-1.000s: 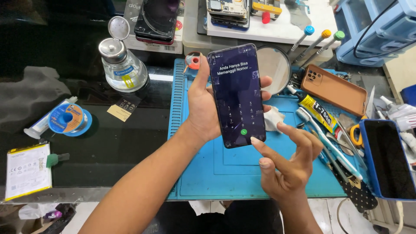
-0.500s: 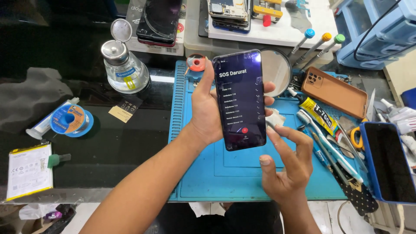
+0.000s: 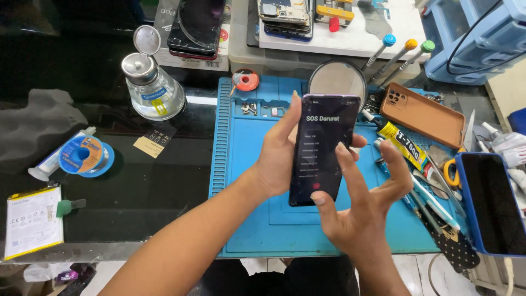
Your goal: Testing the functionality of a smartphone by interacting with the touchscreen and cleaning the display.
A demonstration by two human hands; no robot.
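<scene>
At centre frame, the left hand (image 3: pixel 279 164) is holding a lit smartphone (image 3: pixel 323 148) in its grip; the right hand (image 3: pixel 359 219), fingers spread wide, is thumbing the screen's lower edge above the blue mat (image 3: pixel 246 181).

The left hand (image 3: pixel 279 159) covers the left edge and back of the smartphone (image 3: pixel 324 148), and the right hand (image 3: pixel 359 211) hides its bottom right corner. The small list lines on its screen are too fine to tell. At 3 o'clock, the blue-cased phone (image 3: pixel 490 203) is cut by the frame edge; at 12 o'clock, so is the stack of phones (image 3: pixel 285 16).
</scene>
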